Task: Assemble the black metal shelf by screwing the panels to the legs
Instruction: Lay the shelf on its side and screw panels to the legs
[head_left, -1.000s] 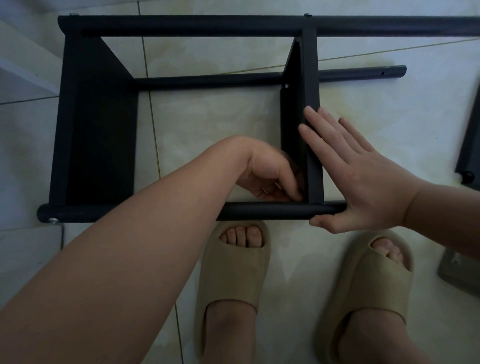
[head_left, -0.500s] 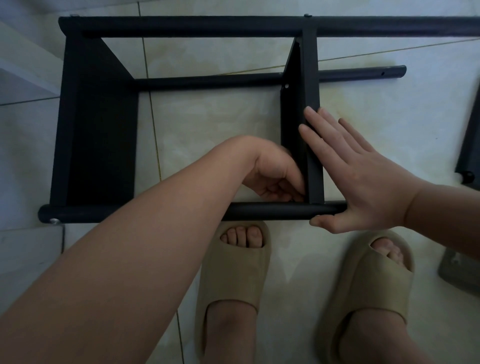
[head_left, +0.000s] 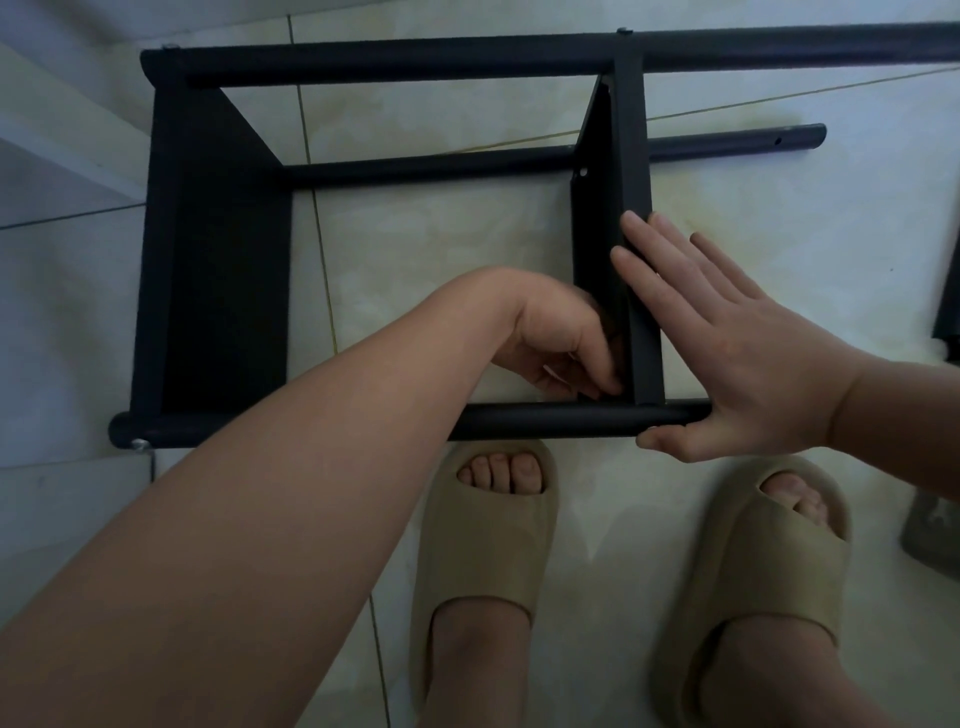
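Observation:
The black metal shelf lies on its side on the tiled floor. Its near leg (head_left: 545, 418) and far leg (head_left: 415, 57) run left to right, joined by the left panel (head_left: 218, 260) and a second panel (head_left: 631, 156). My left hand (head_left: 561, 348) reaches inside the frame to the corner where the second panel meets the near leg. Its curled fingers pinch a small screw that is mostly hidden. My right hand (head_left: 737, 353) presses flat, fingers straight, on the second panel's edge, with the thumb under the near leg's end.
A third leg (head_left: 415, 167) lies lower behind, its free end with a hole (head_left: 777, 140) sticking out right. My feet in beige slippers (head_left: 483, 545) stand just below the near leg. Another black part (head_left: 948, 312) and a grey object (head_left: 930, 530) sit at the right edge.
My left hand's fingers have turned and shifted slightly at the panel corner. My right hand and the shelf have stayed put.

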